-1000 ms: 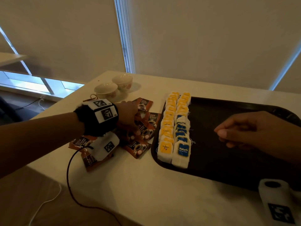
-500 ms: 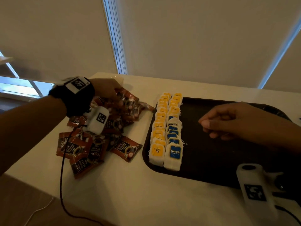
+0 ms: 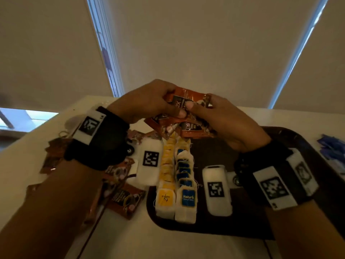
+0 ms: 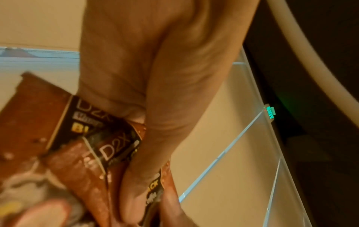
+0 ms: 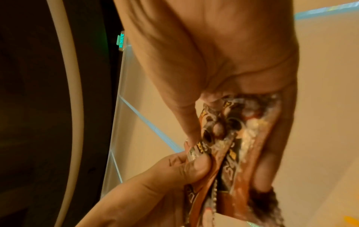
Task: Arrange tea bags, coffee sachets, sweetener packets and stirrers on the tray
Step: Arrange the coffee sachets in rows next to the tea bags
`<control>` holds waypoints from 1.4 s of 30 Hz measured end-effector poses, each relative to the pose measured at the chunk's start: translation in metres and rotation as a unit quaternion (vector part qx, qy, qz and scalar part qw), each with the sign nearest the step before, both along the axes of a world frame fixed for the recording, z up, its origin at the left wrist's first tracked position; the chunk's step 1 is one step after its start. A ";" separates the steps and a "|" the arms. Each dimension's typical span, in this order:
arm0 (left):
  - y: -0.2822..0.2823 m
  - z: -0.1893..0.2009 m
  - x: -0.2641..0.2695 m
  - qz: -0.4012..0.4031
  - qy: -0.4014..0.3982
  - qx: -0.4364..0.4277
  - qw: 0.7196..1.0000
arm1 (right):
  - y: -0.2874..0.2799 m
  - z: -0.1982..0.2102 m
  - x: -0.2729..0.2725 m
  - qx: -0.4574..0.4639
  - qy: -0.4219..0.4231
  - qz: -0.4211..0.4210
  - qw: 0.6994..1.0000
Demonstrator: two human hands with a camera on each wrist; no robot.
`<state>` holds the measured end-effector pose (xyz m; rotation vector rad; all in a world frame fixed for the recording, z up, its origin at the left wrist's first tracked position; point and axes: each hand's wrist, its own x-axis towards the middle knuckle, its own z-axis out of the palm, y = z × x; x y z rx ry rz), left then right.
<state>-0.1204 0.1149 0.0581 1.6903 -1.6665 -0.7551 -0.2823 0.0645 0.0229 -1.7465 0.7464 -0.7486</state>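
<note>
Both hands hold a bunch of brown coffee sachets (image 3: pixel 186 116) in the air above the far end of the dark tray (image 3: pixel 248 219). My left hand (image 3: pixel 147 101) grips the bunch from the left, thumb on the front. My right hand (image 3: pixel 220 118) grips it from the right. In the left wrist view the sachets (image 4: pixel 93 138) show a D2X label under my left hand (image 4: pixel 134 169); in the right wrist view my right hand (image 5: pixel 223 130) pinches the sachets (image 5: pixel 233 145). Two rows of tea bags (image 3: pixel 176 176), yellow and blue labelled, lie along the tray's left side.
More coffee sachets (image 3: pixel 123 199) lie scattered on the white table (image 3: pixel 168 243) left of the tray. Blue packets (image 3: pixel 332 148) sit at the right edge beyond the tray. A cable (image 3: pixel 89 238) hangs from my left wrist. Window blinds stand behind the table.
My left hand lifted a bunch of sachets off the table pile and carried it right over the tray. My right hand rose from the tray and took hold of the bunch too.
</note>
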 end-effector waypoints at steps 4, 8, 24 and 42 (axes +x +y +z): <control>-0.014 -0.016 -0.011 0.014 0.003 -0.043 0.999 | -0.009 -0.008 -0.005 0.014 -0.034 -0.018 0.999; -0.020 -0.029 -0.013 0.022 0.077 -0.040 0.996 | -0.018 -0.014 -0.010 0.033 -0.062 -0.037 0.997; -0.017 -0.025 0.006 0.031 0.124 -0.045 0.991 | -0.039 -0.010 -0.021 0.158 -0.192 -0.108 0.963; -0.026 -0.030 -0.020 0.069 0.165 -0.183 0.967 | -0.032 -0.012 -0.011 0.137 -0.179 -0.073 0.972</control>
